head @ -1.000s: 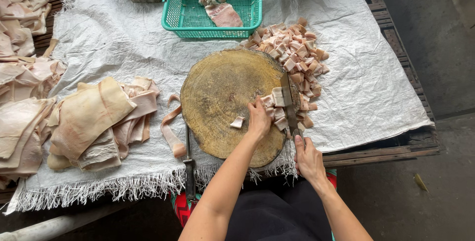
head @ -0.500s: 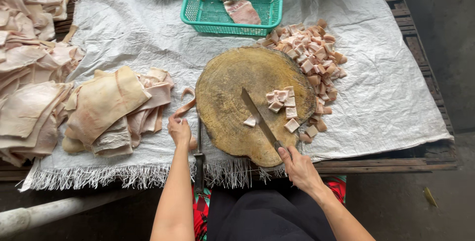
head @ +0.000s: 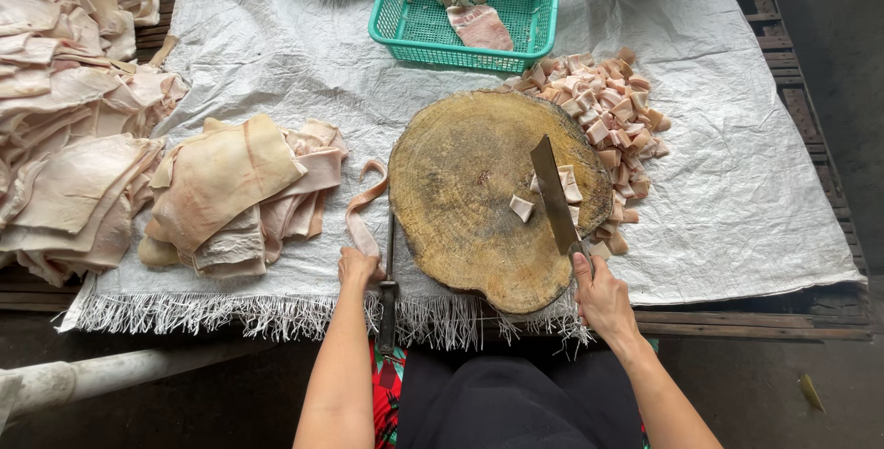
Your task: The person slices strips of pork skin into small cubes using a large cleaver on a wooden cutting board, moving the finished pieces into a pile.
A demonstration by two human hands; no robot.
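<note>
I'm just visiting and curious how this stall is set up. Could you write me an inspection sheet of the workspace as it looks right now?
Surface: white woven sheet with a fringed front edge, spread over a wooden slatted table.
Job's things: round wooden chopping block; cleaver lying across it; a few meat cubes on the block; pale meat strip beside the block.
Clutter: heap of cut cubes behind the block; stacked skin slabs; green basket holding a meat piece; a second knife at the table edge.
Grippers: left hand on the strip's end; right hand grips the cleaver handle.
Cables: nothing seen.
Surroundings: dark ground, pale pipe at lower left.
</note>
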